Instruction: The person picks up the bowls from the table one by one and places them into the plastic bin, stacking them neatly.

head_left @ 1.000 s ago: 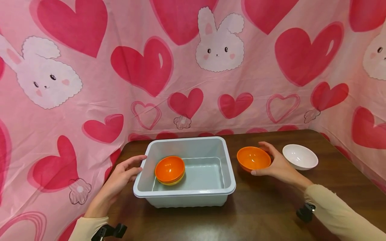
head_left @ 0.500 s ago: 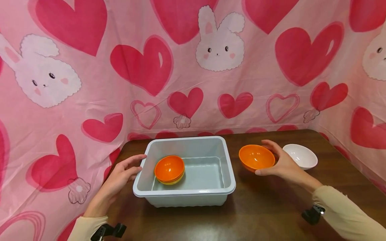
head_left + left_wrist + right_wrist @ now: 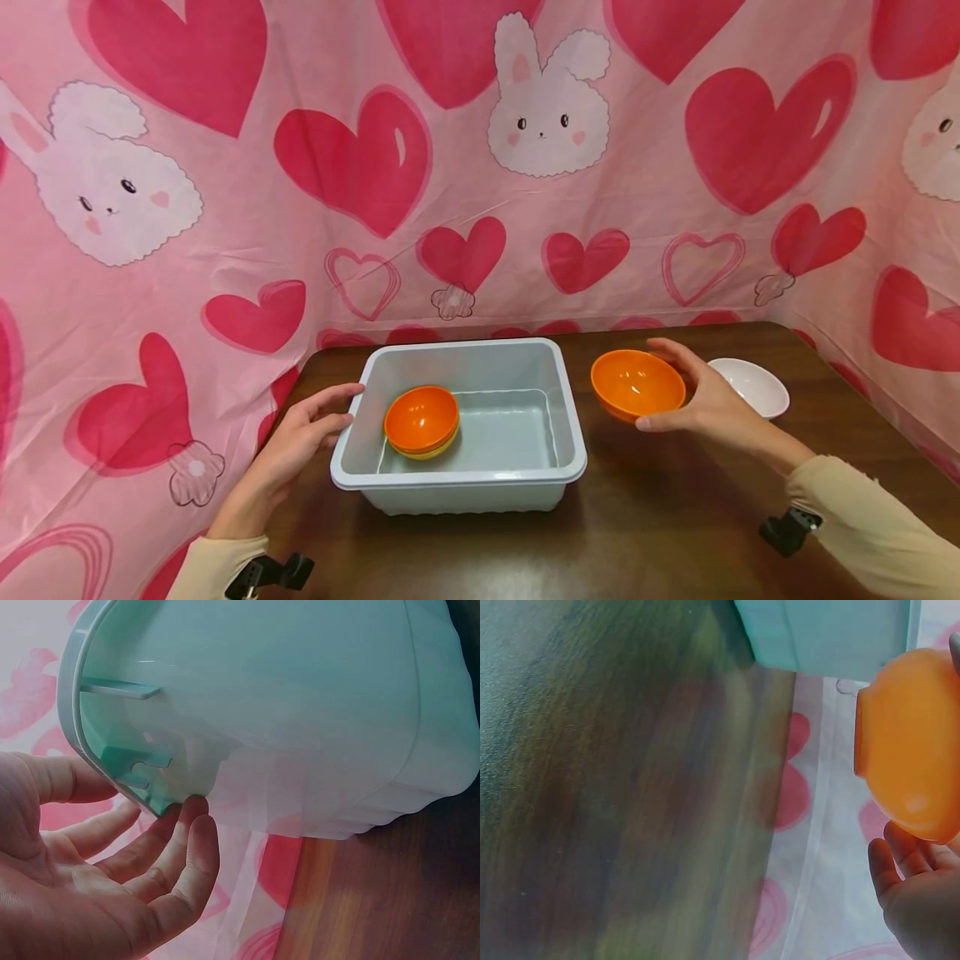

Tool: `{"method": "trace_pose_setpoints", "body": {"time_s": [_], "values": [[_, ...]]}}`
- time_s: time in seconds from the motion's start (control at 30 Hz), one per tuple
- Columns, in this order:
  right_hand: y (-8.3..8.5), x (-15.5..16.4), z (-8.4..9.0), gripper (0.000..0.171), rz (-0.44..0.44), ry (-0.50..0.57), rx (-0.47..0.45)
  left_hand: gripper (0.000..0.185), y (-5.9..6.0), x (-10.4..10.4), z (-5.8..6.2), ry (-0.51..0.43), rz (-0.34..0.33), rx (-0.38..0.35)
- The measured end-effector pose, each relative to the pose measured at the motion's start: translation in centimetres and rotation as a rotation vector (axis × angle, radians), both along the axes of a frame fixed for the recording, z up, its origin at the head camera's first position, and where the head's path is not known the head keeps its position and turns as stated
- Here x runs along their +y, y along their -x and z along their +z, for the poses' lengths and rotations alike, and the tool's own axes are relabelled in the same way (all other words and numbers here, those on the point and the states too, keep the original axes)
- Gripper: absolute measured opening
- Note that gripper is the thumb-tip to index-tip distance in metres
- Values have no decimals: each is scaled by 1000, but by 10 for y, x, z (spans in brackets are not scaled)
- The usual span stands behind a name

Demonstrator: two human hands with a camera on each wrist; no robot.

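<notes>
My right hand [image 3: 701,404] holds an orange bowl [image 3: 637,383] by its right side, thumb at the near side and fingers at the far side. The bowl is raised above the table; in the right wrist view the orange bowl [image 3: 915,742] shows its underside and foot. My left hand [image 3: 300,433] is at the left rim of a pale grey tub [image 3: 465,479], its relaxed fingers touching the rim from outside. In the left wrist view those fingertips [image 3: 199,832] lie just under the rim. Inside the tub, another orange bowl [image 3: 422,419] sits nested on a yellow bowl [image 3: 427,454], towards the left.
A white bowl [image 3: 757,390] stands on the brown wooden table [image 3: 637,517] at the right, partly hidden behind my right hand. A pink curtain [image 3: 465,183] with hearts and rabbits hangs behind the table and along its sides.
My right hand has lifted the orange bowl off the table, shifting slightly right and then up. It now covers more of the white bowl. My left hand and the tub have stayed in place.
</notes>
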State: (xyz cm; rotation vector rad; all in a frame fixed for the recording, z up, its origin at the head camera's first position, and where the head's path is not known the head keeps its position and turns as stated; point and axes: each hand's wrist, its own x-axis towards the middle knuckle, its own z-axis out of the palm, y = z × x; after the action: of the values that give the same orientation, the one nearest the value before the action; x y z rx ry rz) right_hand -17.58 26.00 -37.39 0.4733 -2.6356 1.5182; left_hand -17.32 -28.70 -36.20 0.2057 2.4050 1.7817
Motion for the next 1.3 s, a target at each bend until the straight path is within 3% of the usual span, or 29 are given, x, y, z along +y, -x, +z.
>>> {"method": "trace_pose_setpoints", "body": {"time_s": [0.6, 1.07, 1.3], "values": [[2, -1, 27, 100, 33, 8, 9, 51, -1, 0, 0, 1, -1, -4], [8, -16, 45, 94, 105, 59, 40, 52, -1, 0, 1, 2, -2, 1], [9, -27, 55, 98, 97, 55, 12, 52, -2, 1, 0, -1, 0, -4]]}}
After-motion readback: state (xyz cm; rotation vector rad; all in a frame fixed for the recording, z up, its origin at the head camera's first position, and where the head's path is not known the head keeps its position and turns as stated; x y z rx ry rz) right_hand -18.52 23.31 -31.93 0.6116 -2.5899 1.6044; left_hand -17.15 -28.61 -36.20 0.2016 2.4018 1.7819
